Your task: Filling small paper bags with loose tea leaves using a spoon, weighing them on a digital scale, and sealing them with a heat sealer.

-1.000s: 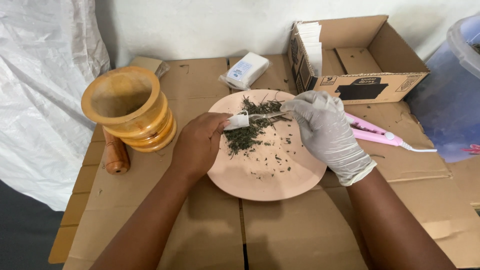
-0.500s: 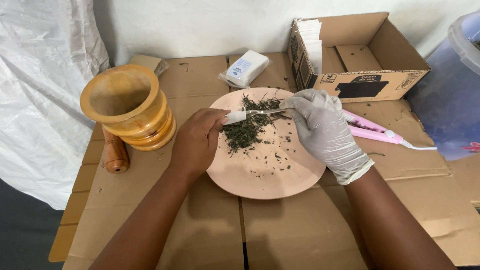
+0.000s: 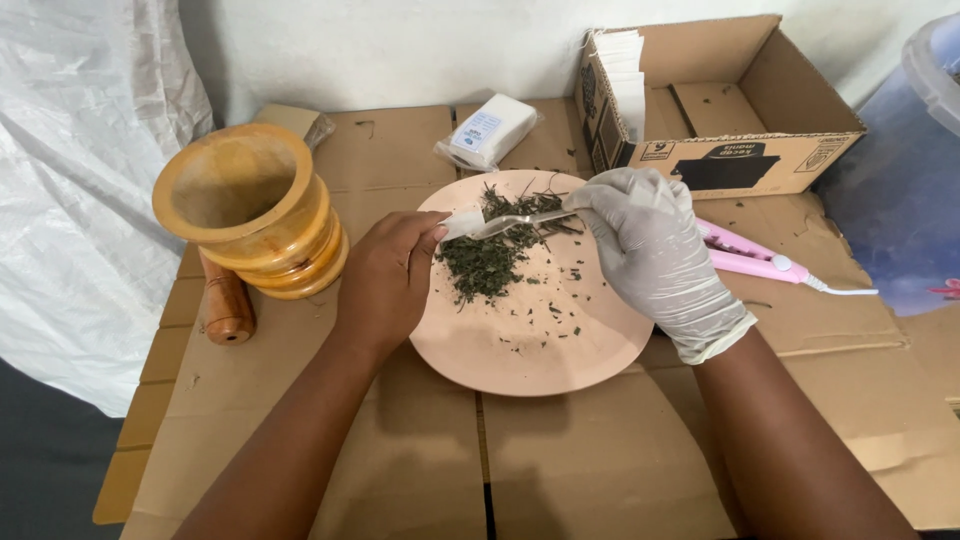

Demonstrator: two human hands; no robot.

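Note:
A pink plate (image 3: 520,350) lies on flattened cardboard with a heap of dried green herb (image 3: 490,262) on it. My bare left hand (image 3: 385,275) rests at the plate's left rim and pinches a small white paper sachet (image 3: 458,223). My right hand (image 3: 650,250) wears a white glove and holds a thin metal spoon (image 3: 520,221) whose tip reaches the sachet's mouth, just above the herb.
A wooden mortar (image 3: 250,210) stands at the left with a wooden pestle (image 3: 225,305) lying beside it. A wrapped white packet (image 3: 490,130) lies behind the plate. An open cardboard box (image 3: 715,110) holds white sachets. A pink corded tool (image 3: 750,258) lies right of the plate.
Both hands have shifted slightly toward the back of the plate. The spoon now lies flatter, with its tip at the sachet.

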